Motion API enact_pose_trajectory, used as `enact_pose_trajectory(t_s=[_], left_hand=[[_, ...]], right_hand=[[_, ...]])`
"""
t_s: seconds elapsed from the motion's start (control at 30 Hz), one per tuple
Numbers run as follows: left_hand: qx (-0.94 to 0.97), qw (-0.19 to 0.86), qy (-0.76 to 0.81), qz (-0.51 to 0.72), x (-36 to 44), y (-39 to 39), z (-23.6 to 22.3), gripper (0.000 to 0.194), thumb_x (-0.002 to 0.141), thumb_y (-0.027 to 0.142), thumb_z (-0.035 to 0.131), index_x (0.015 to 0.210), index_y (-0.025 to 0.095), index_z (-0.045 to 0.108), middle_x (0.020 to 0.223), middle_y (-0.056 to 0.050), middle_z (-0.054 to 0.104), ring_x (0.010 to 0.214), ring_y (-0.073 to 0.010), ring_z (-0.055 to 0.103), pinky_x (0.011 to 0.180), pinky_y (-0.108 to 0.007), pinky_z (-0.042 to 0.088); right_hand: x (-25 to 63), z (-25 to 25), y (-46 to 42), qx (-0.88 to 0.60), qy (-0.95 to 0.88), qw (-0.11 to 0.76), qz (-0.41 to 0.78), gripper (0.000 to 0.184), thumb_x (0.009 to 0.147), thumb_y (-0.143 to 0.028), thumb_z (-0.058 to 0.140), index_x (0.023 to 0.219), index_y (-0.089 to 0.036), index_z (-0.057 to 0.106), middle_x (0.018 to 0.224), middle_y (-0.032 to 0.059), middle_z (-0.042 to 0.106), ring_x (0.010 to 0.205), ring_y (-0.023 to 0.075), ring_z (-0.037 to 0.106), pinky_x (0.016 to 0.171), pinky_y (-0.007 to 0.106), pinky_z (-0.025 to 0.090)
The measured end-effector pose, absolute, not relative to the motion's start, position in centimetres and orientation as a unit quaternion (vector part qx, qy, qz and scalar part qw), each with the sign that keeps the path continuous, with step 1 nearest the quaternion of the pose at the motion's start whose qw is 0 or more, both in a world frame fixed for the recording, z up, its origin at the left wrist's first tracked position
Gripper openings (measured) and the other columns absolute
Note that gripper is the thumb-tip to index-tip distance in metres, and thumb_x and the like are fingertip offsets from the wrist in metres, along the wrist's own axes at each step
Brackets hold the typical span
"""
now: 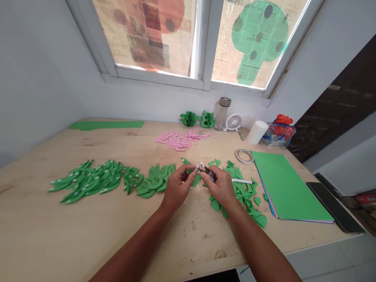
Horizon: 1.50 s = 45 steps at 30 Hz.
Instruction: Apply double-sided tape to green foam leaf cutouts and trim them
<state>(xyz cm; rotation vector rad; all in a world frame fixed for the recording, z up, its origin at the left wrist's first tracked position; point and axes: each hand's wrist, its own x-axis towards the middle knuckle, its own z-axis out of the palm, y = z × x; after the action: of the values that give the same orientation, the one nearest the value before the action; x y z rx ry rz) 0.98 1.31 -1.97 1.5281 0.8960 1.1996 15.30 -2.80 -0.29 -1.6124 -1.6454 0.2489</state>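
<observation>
At a pale plywood worktable (88,243) beneath a papered window, a person's 2 bare hands meet at the centre of the view. The left hand (176,188) has its fingers curled, thumb and forefinger pinched on a green curved paper leaf cut-out (194,178) that carries a small white strip (197,167) at its tip. The right hand (220,186) is closed around a slim dark tool (206,169), its tip touching that white strip; what kind of tool it is cannot be told.

At 9 o'clock from the hands lies a long heap of green leaf shapes with white tips (88,181), and just beside the left hand a smaller pile of green curved pieces (154,181). At 3 o'clock, touching the right hand, a scatter of green pointed paper scraps (245,196) spreads out, with a white pen-like stick (242,181) lying across it. Further toward 3 o'clock sits a stack of coloured paper sheets with green on top (286,188), and beyond it a dark flat phone (335,206) near the table edge.

At 12 o'clock lies a pile of pink paper cut-outs (182,139), and behind it 2 green folded paper ornaments (198,118), a clear bottle with a metal cap (222,114) and a small white fan (234,122). At 1 o'clock rests a roll of white tape (244,156).
</observation>
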Motion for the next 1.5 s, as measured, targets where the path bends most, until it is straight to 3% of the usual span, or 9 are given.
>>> enact_pose_trajectory(t_s=[0.17, 0.37, 0.57, 0.77, 0.93, 1.23, 1.33, 1.5], left_hand=[[0.624, 0.489, 0.363, 0.491, 1.0, 1.3, -2.0, 0.023, 0.075, 0.034, 0.06, 0.088, 0.015, 0.062, 0.064, 0.001, 0.057, 0.056, -0.0108, 0.05, 0.049, -0.02, 0.035], [0.618, 0.508, 0.371, 0.472, 1.0, 1.2, -1.9, 0.026, 0.075, 0.035, 0.061, 0.091, 0.014, 0.061, 0.056, 0.003, 0.055, 0.045, -0.0074, 0.04, 0.043, -0.019, 0.03], [0.604, 0.528, 0.363, 0.474, 1.1, 1.0, -1.5, 0.029, 0.073, 0.034, 0.062, 0.093, 0.013, 0.061, 0.058, 0.002, 0.057, 0.047, -0.0075, 0.045, 0.044, -0.018, 0.035], [0.599, 0.535, 0.359, 0.475, 1.1, 1.1, -1.5, 0.032, 0.071, 0.033, 0.063, 0.097, 0.013, 0.062, 0.072, -0.002, 0.065, 0.056, -0.0109, 0.056, 0.048, -0.019, 0.042], [0.629, 0.509, 0.359, 0.465, 1.1, 1.2, -2.2, 0.047, 0.073, 0.031, 0.063, 0.116, 0.015, 0.056, 0.084, -0.004, 0.066, 0.065, -0.0135, 0.061, 0.06, -0.023, 0.048], [0.641, 0.488, 0.355, 0.474, 1.2, 1.0, -2.0, 0.044, 0.073, 0.032, 0.062, 0.114, 0.017, 0.058, 0.096, -0.005, 0.063, 0.069, -0.0134, 0.062, 0.063, -0.024, 0.049], [0.656, 0.475, 0.359, 0.463, 1.2, 0.8, -1.8, 0.042, 0.074, 0.032, 0.061, 0.113, 0.017, 0.058, 0.092, -0.004, 0.064, 0.067, -0.0127, 0.061, 0.062, -0.023, 0.049], [0.675, 0.469, 0.357, 0.445, 1.2, 0.5, -1.7, 0.041, 0.075, 0.032, 0.06, 0.113, 0.017, 0.058, 0.076, -0.001, 0.064, 0.062, -0.0118, 0.059, 0.058, -0.022, 0.047]], right_hand=[[15.3, -0.3, -2.8, -0.645, -0.649, 0.393, 0.088, 0.029, 0.081, -0.042, 0.051, 0.066, -0.017, 0.054, 0.055, -0.0038, 0.043, 0.051, 0.0097, 0.038, 0.052, 0.021, 0.028], [15.3, -0.4, -2.7, -0.649, -0.636, 0.408, 0.088, 0.03, 0.081, -0.043, 0.05, 0.066, -0.017, 0.054, 0.055, -0.004, 0.041, 0.051, 0.0096, 0.037, 0.052, 0.021, 0.028], [15.4, -0.4, -2.7, -0.649, -0.625, 0.421, 0.104, 0.031, 0.081, -0.043, 0.05, 0.065, -0.017, 0.054, 0.053, -0.0049, 0.04, 0.05, 0.0089, 0.037, 0.05, 0.021, 0.027], [15.3, -0.4, -2.7, -0.645, -0.617, 0.436, 0.115, 0.029, 0.08, -0.041, 0.051, 0.065, -0.017, 0.054, 0.053, -0.0051, 0.04, 0.05, 0.0085, 0.037, 0.05, 0.021, 0.027], [15.4, -0.4, -2.6, -0.632, -0.598, 0.466, 0.159, 0.029, 0.08, -0.042, 0.051, 0.065, -0.017, 0.052, 0.053, -0.0058, 0.038, 0.05, 0.0083, 0.036, 0.05, 0.021, 0.027], [15.4, -1.1, -2.1, -0.55, -0.542, 0.551, 0.315, 0.025, 0.079, -0.04, 0.053, 0.082, -0.017, 0.061, 0.061, -0.003, 0.046, 0.054, 0.0102, 0.039, 0.051, 0.022, 0.031], [15.3, -0.9, -2.2, -0.53, -0.543, 0.548, 0.352, 0.022, 0.076, -0.037, 0.056, 0.084, -0.017, 0.061, 0.064, -0.0024, 0.049, 0.055, 0.0102, 0.04, 0.051, 0.022, 0.031], [15.1, -0.7, -2.3, -0.544, -0.535, 0.544, 0.349, 0.016, 0.073, -0.032, 0.06, 0.07, -0.017, 0.056, 0.058, -0.0045, 0.043, 0.052, 0.0086, 0.034, 0.048, 0.021, 0.028]])
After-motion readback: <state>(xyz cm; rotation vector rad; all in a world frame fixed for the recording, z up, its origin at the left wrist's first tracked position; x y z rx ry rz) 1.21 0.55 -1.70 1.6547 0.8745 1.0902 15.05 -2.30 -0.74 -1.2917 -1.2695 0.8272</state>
